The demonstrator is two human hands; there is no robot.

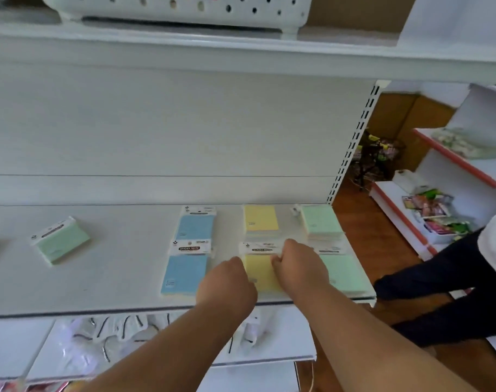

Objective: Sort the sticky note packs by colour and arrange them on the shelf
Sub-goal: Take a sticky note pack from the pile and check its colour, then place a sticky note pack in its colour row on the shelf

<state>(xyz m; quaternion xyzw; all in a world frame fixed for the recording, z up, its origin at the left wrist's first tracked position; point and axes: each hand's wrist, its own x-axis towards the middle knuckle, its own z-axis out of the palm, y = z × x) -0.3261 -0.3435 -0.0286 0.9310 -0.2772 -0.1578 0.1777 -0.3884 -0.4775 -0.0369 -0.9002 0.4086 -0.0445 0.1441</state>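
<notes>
Head view gives me both hands on the front yellow pack [259, 274] on the white shelf [105, 284]; the left hand [227, 282] has fingers curled at its left edge, the right hand [301, 267] grips its right side by the header card; blue packs [186, 274] lie left of it, green packs [341, 273] right, one loose green pack [60, 243] far left.

Both bare forearms reach forward and up from the lower edge of the view, converging toward the front right part of the shelf surface. The left hand [227, 281] lies knuckles up, fingers curled downward. The right hand [300, 267], just beside it, is likewise knuckles up, fingers bent under and hidden from view.
</notes>
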